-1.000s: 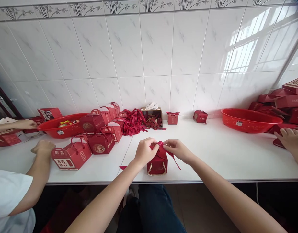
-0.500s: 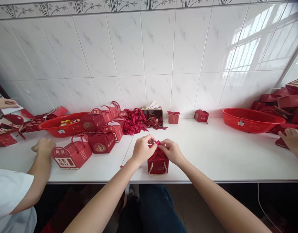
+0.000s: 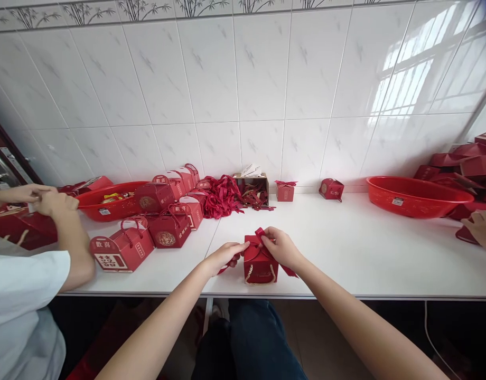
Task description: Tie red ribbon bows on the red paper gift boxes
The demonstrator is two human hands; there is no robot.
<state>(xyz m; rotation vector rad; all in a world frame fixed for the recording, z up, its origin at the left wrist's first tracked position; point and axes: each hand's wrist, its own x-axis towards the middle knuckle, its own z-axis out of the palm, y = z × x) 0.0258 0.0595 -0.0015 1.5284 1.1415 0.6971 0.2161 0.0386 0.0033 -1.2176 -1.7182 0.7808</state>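
A small dark red gift box [image 3: 261, 268] with twisted cream cord handles stands upright near the table's front edge. A red ribbon [image 3: 260, 231] rises in a loop over its top, and one tail hangs out on the right side. My right hand [image 3: 282, 246] pinches the ribbon at the loop. To the left of the box, my left hand [image 3: 224, 257] has its fingers curled around a ribbon end, with the index finger stretched to the box's upper left edge. The underside of the left hand's grip is partly hidden.
Several red gift boxes [image 3: 122, 248] stand on the left beside a pile of red ribbons [image 3: 221, 196]. An open carton [image 3: 262, 186] and two small boxes line the wall. Red basins stand left [image 3: 108, 211] and right [image 3: 419, 198]. Other people's hands [image 3: 55, 203] work at both sides.
My left hand has moved away from the box's top to its left. My right hand stays at the ribbon, where a loop now stands up. The co-worker's left-side hands have come together.
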